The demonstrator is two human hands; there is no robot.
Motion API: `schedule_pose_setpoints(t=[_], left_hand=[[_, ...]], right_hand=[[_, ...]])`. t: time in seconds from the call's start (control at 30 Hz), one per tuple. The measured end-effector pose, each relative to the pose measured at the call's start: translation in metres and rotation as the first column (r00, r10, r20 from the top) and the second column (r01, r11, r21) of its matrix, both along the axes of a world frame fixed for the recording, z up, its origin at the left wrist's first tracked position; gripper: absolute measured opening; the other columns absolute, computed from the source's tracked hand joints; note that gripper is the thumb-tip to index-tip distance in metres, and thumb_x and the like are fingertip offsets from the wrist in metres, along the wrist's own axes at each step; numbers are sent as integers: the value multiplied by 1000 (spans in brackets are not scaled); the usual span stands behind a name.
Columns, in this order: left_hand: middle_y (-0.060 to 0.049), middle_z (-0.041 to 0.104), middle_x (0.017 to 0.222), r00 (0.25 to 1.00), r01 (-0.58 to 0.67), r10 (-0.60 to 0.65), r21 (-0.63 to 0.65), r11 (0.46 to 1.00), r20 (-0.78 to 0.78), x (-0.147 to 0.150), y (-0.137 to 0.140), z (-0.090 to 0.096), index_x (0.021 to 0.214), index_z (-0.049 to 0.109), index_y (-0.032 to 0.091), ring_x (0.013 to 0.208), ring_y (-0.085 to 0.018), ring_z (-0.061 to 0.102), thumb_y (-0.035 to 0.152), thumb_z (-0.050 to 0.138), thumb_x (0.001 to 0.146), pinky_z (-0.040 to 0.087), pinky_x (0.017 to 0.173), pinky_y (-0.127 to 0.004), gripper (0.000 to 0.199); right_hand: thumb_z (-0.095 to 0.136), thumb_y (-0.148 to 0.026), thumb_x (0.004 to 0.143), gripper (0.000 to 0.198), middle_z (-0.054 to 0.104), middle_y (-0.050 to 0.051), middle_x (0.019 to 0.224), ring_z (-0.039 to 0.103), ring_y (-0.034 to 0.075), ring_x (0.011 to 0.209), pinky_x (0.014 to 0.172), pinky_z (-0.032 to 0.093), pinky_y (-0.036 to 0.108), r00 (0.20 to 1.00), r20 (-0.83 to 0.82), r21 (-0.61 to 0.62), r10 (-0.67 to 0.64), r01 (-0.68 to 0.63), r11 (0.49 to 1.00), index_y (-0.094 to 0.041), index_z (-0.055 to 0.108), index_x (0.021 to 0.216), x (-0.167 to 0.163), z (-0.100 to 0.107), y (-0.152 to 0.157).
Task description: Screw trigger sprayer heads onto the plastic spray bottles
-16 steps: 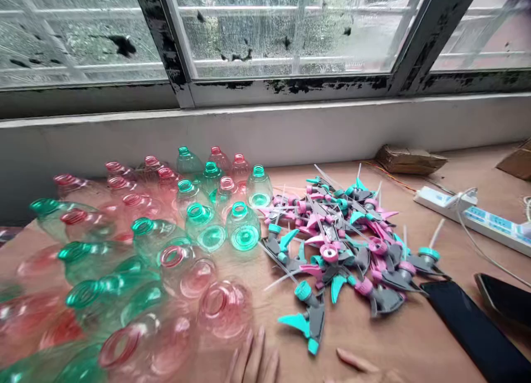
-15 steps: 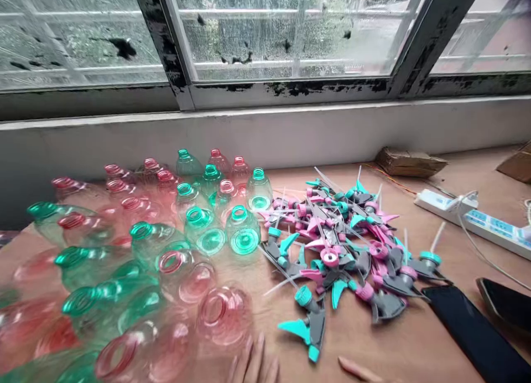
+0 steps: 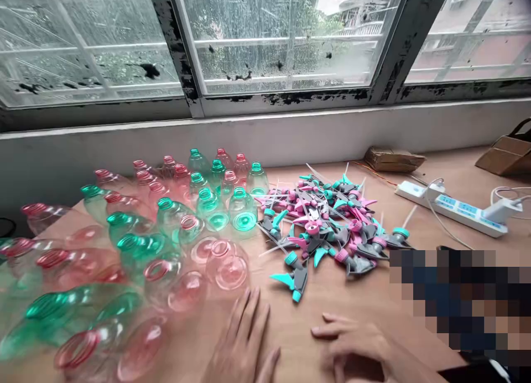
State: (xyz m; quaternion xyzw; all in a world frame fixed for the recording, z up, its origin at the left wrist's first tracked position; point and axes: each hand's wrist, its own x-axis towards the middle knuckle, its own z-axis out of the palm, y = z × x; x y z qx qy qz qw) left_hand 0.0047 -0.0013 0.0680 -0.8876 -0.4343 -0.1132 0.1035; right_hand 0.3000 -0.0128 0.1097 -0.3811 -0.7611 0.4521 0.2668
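Note:
My left hand (image 3: 241, 341) lies flat on the brown tabletop (image 3: 286, 325), fingers stretched and holding nothing. Just beyond its fingertips stands a clear pink bottle (image 3: 227, 265) without a cap. My right hand (image 3: 362, 341) rests on the table farther right, fingers loosely bent and apart, with nothing visible in it. Nearest to both hands lies one grey and teal trigger sprayer (image 3: 295, 277), apart from a heap of pink, teal and grey trigger sprayers (image 3: 327, 217) with thin tubes. Many open-necked pink and green bottles fill the left side, such as a green bottle (image 3: 243, 208).
A white power strip (image 3: 452, 206) with plugs and cables lies at the right. Brown cardboard pieces (image 3: 394, 159) sit by the wall below the window (image 3: 286, 51). A pixelated patch hides part of the right side; a dark object's edge (image 3: 468, 366) shows below it.
The view has shifted, so the bottles and sprayers appear higher and smaller. Both hands now show much more fully at the bottom. No object has visibly been picked up.

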Motion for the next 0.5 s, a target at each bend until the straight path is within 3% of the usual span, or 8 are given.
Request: schedule_pose_setpoints(t=[0.13, 0.23, 0.37, 0.43, 0.5], left_hand=[[-19, 42, 156, 942, -124, 163, -147, 981, 293, 11, -11, 29, 147, 36, 18, 142, -31, 45, 25, 51, 97, 52, 108, -47, 53], [-20, 44, 151, 845, -199, 145, 52, 979, 514, 17, -4, 51, 142, 39, 17, 145, -31, 40, 24, 57, 95, 41, 116, -49, 51], [-23, 27, 158, 807, -295, 155, 162, 942, 569, 22, 21, 68, 149, 25, 17, 150, -33, 26, 29, 63, 92, 31, 120, -55, 70], [-24, 29, 158, 821, -294, 162, 162, 942, 548, 25, 30, 68, 153, 15, 16, 150, -35, 26, 32, 64, 91, 33, 118, -56, 80], [-22, 28, 160, 849, -278, 167, 154, 948, 501, 29, 31, 63, 151, 24, 19, 150, -40, 25, 32, 66, 90, 29, 117, -63, 75]], right_hand=[[71, -30, 89, 19, 82, 6, 97, 65, 30, 120, 114, 41, 49, 998, -10, -35, -58, 58, 998, -24, 73, 107, 4, -9, -10], [66, -29, 93, 17, 82, 5, 95, 66, 28, 117, 112, 42, 47, 993, -62, -28, -102, 100, 995, -24, 72, 107, 5, -15, -13], [66, -31, 93, 21, 81, 6, 98, 71, 28, 105, 109, 44, 48, 986, -67, -10, -153, 153, 988, -24, 73, 111, 3, -17, -12], [67, -32, 92, 20, 82, 7, 96, 73, 28, 97, 102, 51, 46, 974, -109, -29, -197, 195, 980, -23, 75, 108, 1, -18, -12], [65, -34, 93, 18, 83, 8, 91, 75, 28, 91, 91, 56, 41, 945, -182, -65, -273, 265, 962, -22, 78, 98, 5, -18, -15]])
